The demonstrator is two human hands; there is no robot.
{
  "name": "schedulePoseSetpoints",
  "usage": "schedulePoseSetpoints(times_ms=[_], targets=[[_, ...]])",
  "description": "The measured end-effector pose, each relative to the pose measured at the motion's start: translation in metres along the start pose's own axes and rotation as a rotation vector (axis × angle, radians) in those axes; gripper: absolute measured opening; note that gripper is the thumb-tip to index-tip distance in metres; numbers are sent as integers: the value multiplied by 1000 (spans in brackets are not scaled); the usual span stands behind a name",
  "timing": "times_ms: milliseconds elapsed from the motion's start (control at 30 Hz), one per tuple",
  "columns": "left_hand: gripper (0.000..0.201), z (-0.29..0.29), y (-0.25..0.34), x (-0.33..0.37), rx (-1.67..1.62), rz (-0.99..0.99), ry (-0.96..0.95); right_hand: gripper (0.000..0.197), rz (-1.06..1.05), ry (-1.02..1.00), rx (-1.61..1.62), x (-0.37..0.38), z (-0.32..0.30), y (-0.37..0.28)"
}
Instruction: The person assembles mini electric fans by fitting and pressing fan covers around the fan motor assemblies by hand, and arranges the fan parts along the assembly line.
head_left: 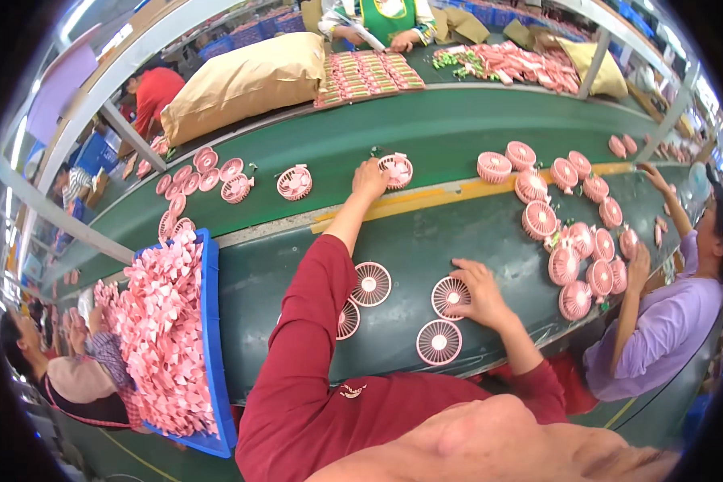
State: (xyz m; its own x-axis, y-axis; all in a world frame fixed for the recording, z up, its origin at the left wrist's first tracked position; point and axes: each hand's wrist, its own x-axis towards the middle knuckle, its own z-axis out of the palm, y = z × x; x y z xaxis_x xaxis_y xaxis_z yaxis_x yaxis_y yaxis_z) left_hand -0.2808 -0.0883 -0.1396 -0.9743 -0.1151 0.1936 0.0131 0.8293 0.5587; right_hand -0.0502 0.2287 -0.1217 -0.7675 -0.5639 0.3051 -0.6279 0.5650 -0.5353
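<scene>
My left hand (369,180) reaches over to the green conveyor belt, its fingers closed on the left edge of a round pink fan housing (396,170) with blades inside. My right hand (480,294) is low over the near table with fingers spread, the thumb overlapping a round pink fan grille (448,294). Just below that lies another pink grille (439,342), flat on the table. Two more pink grilles sit by my left sleeve: one in full view (370,284), the other (347,320) partly hidden by the sleeve.
A blue crate (210,321) heaped with pink fan blades stands at left. Pink fan housings (295,183) dot the belt (450,120); several fan parts (574,265) cluster at right beside a person in purple (659,337). Across the belt are a large brown sack (245,84) and another worker.
</scene>
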Motion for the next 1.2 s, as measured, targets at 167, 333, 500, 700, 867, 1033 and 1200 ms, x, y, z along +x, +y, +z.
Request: schedulePoseSetpoints(times_ms=[167,333,500,700,867,1033,1200], targets=[[23,5,10,-9,-146,-71,95,60,339,-29,220,21,-18,-3],[28,-13,-2,-48,-581,-29,294,48,275,101,519,69,-15,10],[33,-51,40,-106,-1528,-222,37,47,134,315,712,144,-15,-18],[49,-68,37,-152,-2010,-264,-160,44,-154,392,285,188,27,-65],[48,-70,31,-164,-2130,-347,-162,54,-338,276,157,181,47,-77],[38,-71,30,-165,-2071,-367,-18,78,-345,192,100,183,52,-74],[34,-66,58,-172,-1668,-186,357,86,-307,141,325,184,74,-63]])
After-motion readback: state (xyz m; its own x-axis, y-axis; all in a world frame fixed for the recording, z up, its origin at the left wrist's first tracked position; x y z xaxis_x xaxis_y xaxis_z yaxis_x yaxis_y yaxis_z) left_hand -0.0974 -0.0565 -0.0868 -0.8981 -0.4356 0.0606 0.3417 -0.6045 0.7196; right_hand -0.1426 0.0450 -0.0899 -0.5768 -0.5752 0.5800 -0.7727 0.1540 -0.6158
